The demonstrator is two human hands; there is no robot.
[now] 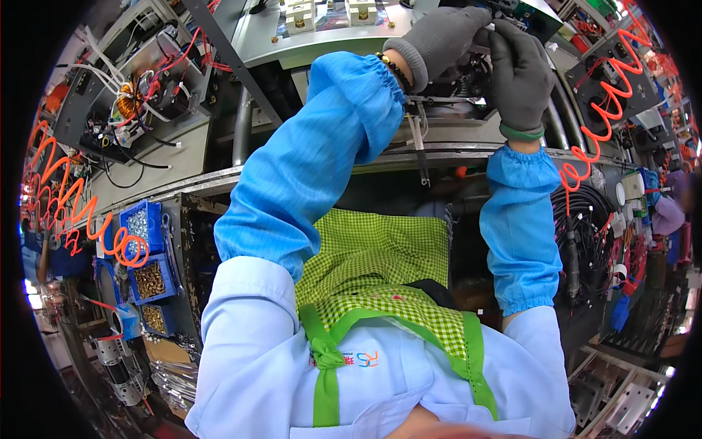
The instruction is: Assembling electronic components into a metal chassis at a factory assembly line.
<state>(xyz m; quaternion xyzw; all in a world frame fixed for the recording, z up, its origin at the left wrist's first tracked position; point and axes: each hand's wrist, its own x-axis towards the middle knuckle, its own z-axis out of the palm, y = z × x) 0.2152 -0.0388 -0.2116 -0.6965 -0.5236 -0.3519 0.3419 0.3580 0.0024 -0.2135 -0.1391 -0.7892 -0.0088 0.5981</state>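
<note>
Both gloved hands meet at a dark assembly (pixel 504 18) at the far edge of the worktop (pixel 314 44). The left hand (pixel 439 36) lies curled over it; the right hand (pixel 521 69) has its fingers closed on a small pale part, too small to name. A slip looks the likeliest trouble — thick gloves dull the grip, and that part could drop among the wires below. The assembly shows black housing and a green board, mostly hidden by the gloves.
</note>
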